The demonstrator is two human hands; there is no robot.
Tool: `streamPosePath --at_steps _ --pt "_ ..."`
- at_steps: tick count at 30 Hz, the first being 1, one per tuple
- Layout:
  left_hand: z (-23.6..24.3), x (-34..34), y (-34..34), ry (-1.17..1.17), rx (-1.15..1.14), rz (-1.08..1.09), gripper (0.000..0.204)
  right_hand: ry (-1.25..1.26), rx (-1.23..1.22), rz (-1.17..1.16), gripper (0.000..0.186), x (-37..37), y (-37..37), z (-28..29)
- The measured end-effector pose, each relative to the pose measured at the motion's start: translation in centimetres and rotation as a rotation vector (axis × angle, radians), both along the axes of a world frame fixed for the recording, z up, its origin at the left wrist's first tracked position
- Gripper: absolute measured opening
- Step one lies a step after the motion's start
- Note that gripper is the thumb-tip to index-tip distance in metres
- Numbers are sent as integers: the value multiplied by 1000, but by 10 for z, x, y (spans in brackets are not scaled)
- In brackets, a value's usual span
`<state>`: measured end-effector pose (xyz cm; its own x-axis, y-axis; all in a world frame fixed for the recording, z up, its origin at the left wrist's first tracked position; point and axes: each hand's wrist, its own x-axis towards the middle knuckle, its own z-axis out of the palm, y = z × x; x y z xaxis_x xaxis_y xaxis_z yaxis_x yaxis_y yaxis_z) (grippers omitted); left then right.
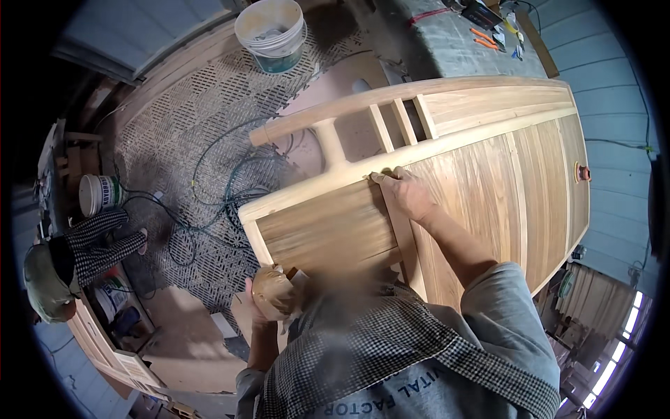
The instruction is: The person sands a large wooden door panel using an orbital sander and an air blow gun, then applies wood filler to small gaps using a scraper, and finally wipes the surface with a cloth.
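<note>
A large wooden panel lies in front of me, with a pale frame rail and slats along its far side. My right hand is at the rail's inner edge, where a brown crosspiece meets it. Its fingers are pressed together at that joint; what they hold, if anything, is too small to name. Close to my body, at the panel's near left corner, my left hand grips a brown, shiny, plastic-looking lump. A smeared blur hides part of the panel beside it.
A white bucket stands beyond the panel on the patterned floor mat, near loose dark hoses. Orange-handled pliers and other tools lie on a grey bench. Another person is at the left by a second white bucket.
</note>
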<state>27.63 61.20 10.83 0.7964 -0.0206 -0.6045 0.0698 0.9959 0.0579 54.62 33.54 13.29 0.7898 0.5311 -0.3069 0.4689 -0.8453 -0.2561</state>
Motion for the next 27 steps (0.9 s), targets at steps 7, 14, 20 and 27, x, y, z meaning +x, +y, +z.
streamPosePath --at_steps 7,14,20,27 --pt "-19 -15 4 117 150 -40 75 141 -84 -2 24 9 45 69" --pt "-22 -10 5 94 236 -40 62 29 -20 -222 23 7 -49 -23" --pt "-18 -12 12 59 241 -32 60 -133 365 -534 27 7 -65 -12" --pt "-14 -4 7 224 282 58 55 -111 142 -559 38 -11 -36 -7"
